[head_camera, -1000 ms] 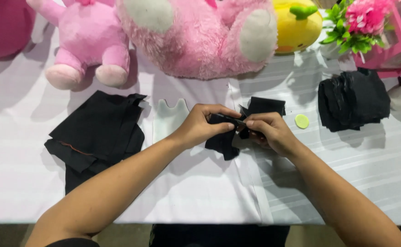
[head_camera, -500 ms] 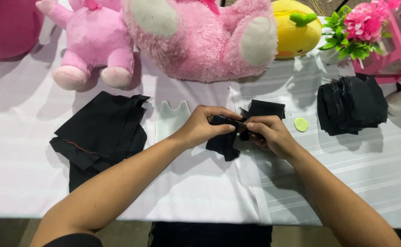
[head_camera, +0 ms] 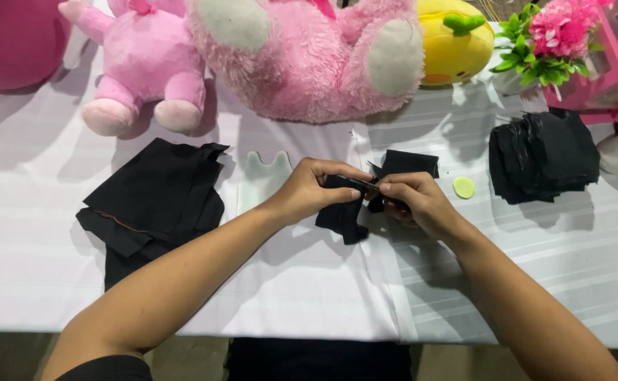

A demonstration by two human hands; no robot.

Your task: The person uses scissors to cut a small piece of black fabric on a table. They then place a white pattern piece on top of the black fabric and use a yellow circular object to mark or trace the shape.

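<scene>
Head camera: above the white-covered desk [head_camera: 34,261], the left hand [head_camera: 312,187] and right hand [head_camera: 411,201] both pinch a small black fabric piece [head_camera: 343,215] between their fingertips at mid-desk. A folded black cloth pile [head_camera: 154,201] lies left, a stack of black cut pieces [head_camera: 543,155] right.

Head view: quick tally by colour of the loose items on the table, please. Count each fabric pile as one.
Black: 4 - folded fabric pile, cut-piece stack, piece pinched by left hand and right hand, piece behind the hands.
Pink: 4 - small plush, big plush, flower, round item at left edge.
Yellow: 1 - plush.
Green: 1 - disc.
White: 1 - template.
Total: 11
</scene>
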